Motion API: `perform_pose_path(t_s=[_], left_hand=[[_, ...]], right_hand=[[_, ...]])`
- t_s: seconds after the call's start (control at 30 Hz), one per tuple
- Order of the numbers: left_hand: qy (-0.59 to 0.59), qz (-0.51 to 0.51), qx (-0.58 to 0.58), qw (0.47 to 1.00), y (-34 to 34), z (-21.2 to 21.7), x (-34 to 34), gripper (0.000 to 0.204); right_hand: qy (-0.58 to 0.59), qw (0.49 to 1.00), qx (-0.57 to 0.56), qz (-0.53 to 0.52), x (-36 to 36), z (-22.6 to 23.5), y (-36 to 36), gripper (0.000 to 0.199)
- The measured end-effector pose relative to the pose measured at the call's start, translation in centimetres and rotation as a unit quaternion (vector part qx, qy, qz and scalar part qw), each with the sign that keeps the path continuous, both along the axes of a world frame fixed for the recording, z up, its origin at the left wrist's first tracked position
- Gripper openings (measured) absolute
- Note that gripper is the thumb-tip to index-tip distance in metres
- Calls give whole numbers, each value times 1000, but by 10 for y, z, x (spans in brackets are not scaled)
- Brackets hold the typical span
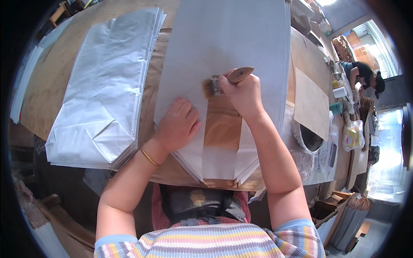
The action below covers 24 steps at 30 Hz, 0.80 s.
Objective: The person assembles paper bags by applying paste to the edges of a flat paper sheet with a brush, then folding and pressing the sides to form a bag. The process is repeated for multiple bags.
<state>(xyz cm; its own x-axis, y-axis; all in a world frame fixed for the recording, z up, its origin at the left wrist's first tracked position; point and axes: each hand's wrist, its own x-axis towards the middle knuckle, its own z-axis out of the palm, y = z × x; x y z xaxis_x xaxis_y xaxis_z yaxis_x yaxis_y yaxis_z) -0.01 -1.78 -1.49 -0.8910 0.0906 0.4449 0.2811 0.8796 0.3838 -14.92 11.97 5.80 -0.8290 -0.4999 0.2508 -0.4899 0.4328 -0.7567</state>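
Head view: right hand (pixel 241 92) is clamped on the brush (pixel 216 86), at the upper edge of the brown patch (pixel 223 129) on the white paper stack (pixel 232 34).
Left hand (pixel 178 122): rests on the stack, grasping nothing.
Brush step: apparently coating.
Next stroke: likely calls for even pressure, stack steadied.

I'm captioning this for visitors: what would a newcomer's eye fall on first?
Probably the wide brush in the right hand, mid-picture, its bristles over the white sheets just beyond a brown patch. Next, the left hand on those sheets, with a gold bangle at its wrist. Then the tall stack of flat white bags, left of them.
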Motion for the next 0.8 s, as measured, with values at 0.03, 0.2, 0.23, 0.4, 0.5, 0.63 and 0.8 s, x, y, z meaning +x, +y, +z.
perform_pose_path(t_s=[0.03,0.2,0.23,0.4,0.5,0.63,0.8], left_hand=[[14,2,0,1000,0,0,1,28],[31,14,12,999,2,-2,2,25],[25,6,15,1000,3,-2,1,25],[12,17,-1,1000,4,-5,-1,25],[10,40,-43,998,6,-11,-1,26],[6,53,-55,997,6,-15,3,26],[4,28,-41,999,12,-11,-1,26]], right_hand=[[36,999,2,-4,1,5,1,19],[-9,996,-80,43,27,-7,-2,23],[-36,999,-6,21,14,-12,3,18],[149,982,-106,48,6,16,47,8],[120,977,-122,125,51,16,120,23],[189,978,83,-9,68,4,250,36],[290,908,297,-54,64,-24,389,36]])
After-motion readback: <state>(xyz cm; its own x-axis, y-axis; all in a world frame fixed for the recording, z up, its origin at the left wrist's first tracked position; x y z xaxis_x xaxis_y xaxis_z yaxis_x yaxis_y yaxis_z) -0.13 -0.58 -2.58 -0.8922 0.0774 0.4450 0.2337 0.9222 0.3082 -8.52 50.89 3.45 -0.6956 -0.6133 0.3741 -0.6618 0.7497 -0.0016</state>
